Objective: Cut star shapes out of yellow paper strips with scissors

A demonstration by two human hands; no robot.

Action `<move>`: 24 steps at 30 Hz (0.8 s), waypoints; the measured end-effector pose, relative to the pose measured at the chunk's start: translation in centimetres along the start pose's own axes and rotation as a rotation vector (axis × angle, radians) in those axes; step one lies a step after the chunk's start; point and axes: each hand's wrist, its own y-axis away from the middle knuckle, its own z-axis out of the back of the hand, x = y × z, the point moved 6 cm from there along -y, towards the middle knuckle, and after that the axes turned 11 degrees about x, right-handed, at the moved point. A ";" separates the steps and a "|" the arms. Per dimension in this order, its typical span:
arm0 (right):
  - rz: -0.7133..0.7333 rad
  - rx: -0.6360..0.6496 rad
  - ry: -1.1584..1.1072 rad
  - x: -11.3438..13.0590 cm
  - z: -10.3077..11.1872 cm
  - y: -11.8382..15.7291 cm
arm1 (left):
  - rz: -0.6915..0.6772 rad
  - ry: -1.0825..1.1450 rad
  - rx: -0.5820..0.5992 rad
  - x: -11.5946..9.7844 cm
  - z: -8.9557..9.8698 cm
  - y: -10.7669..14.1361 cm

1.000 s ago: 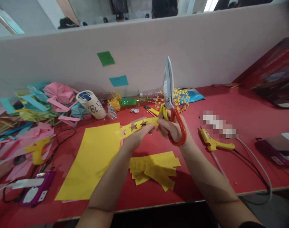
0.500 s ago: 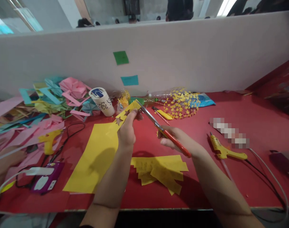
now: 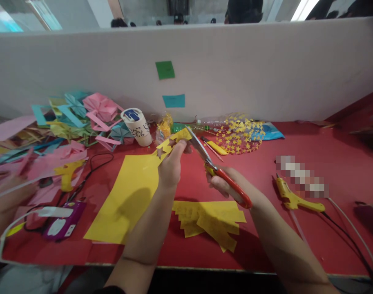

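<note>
My left hand (image 3: pixel 171 165) pinches a strip of yellow paper (image 3: pixel 164 148) that has star-shaped holes along it. Red-handled scissors (image 3: pixel 218 173) are in my right hand (image 3: pixel 223 181), their blades pointing up and left at the strip's far end. How far the blades are apart is hard to make out. Beneath my left forearm lies a large yellow sheet (image 3: pixel 121 204). Several cut yellow strips (image 3: pixel 207 222) are fanned out on the red table between my forearms.
Around the red table (image 3: pixel 311 143) are a yellow glue gun (image 3: pixel 292 198), a purple box with a white plug (image 3: pixel 62 222), a paper cup (image 3: pixel 139 128), a yellow cutter (image 3: pixel 217 148), small yellow stars (image 3: pixel 240 134) and folded coloured paper (image 3: pixel 100 108). Another person's hand (image 3: pixel 14 190) is at the far left.
The camera view has shifted slightly, so everything sits a little further right. Both hands keep their holds, and the scissors stay at the strip's end.
</note>
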 end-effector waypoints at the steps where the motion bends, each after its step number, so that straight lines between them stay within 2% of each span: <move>1: 0.007 0.001 -0.002 -0.1 -0.1 0.0 | -0.006 0.007 0.005 0.0 0.0 0.0; 15: -0.049 -0.026 -0.018 -0.8 -0.2 -0.2 | -0.009 -0.011 0.036 -0.3 -0.3 0.1; 24: -0.037 -0.004 -0.006 -0.7 -0.2 -0.1 | 0.018 -0.056 -0.016 -0.6 0.2 0.2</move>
